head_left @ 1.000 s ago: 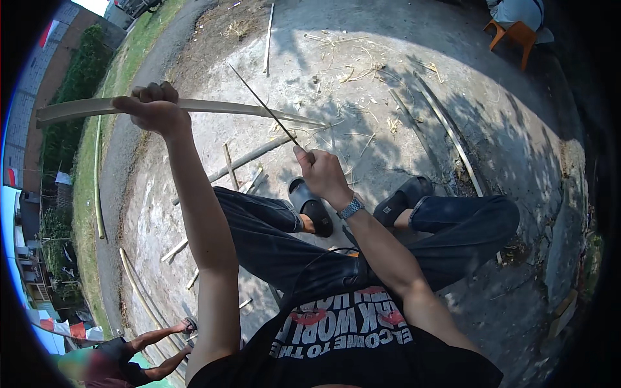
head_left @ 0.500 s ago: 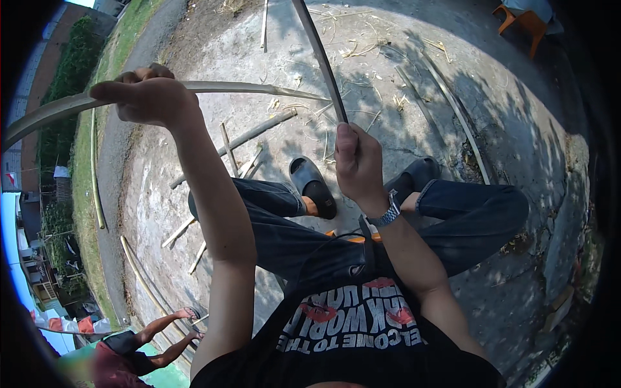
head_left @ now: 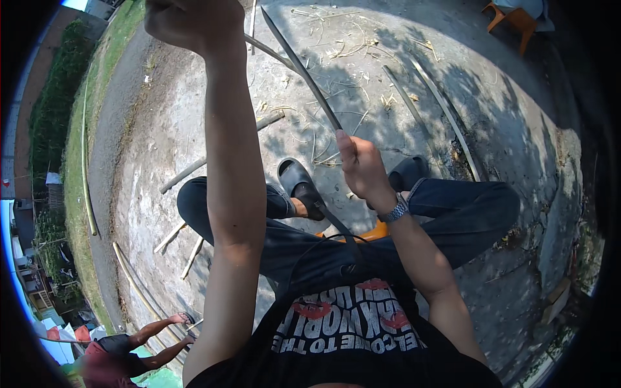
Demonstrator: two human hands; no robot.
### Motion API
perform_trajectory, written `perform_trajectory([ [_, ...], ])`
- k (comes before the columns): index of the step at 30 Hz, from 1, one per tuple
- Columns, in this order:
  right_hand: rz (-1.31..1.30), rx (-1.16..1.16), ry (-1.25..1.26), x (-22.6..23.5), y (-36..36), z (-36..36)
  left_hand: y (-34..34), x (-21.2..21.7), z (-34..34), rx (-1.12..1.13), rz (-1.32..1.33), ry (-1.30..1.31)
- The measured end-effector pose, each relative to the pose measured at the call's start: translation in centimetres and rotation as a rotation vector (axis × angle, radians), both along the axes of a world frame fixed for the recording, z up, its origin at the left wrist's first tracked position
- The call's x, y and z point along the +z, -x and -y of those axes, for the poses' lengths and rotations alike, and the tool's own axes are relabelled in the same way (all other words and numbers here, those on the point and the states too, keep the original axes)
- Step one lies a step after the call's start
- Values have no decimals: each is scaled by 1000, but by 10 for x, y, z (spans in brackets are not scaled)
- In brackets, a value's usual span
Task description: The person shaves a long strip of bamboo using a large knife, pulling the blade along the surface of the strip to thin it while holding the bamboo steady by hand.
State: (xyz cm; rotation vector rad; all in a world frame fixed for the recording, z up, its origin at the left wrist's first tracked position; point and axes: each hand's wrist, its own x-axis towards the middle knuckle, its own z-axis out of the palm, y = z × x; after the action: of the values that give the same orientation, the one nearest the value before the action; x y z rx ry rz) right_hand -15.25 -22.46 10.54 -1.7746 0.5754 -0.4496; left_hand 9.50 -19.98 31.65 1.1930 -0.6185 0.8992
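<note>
My left hand (head_left: 194,22) is raised at the top edge, closed on a long pale strip that looks like split bamboo (head_left: 270,53). Most of that strip is hidden by the hand or out of the picture; its visible end slants down to the right, meeting the dark blade in view. In my right hand (head_left: 367,167), with a metal watch on the wrist, is a long dark machete (head_left: 301,70). Its blade points up and to the left, the tip near the top edge. The fist covers its handle.
Long poles (head_left: 446,113) lie on the ground at right, another pole (head_left: 222,152) at left. Thin shavings (head_left: 343,48) are scattered ahead. My sandalled foot (head_left: 299,184) rests between my bent legs. An orange chair (head_left: 511,22) stands far right; another person's legs (head_left: 158,339) are lower left.
My left hand has moved up and to the right with the bamboo strip, which now slants downward. The machete has tilted further left, and my right hand has shifted slightly right and down.
</note>
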Motion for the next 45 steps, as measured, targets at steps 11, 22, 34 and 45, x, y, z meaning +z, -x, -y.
perform_trajectory([
  [11,3,-144,-153,-18,-9,16,-1,23,88,-83,0,-10],
  [22,-292,-73,-202,-77,-15,25,4,16,96,-100,-57,-96],
  [34,-189,-148,140,-76,-72,-5,-21,26,66,91,-26,-80],
  [45,-409,-151,-49,-136,-20,-13,-35,23,-32,-261,-31,81],
])
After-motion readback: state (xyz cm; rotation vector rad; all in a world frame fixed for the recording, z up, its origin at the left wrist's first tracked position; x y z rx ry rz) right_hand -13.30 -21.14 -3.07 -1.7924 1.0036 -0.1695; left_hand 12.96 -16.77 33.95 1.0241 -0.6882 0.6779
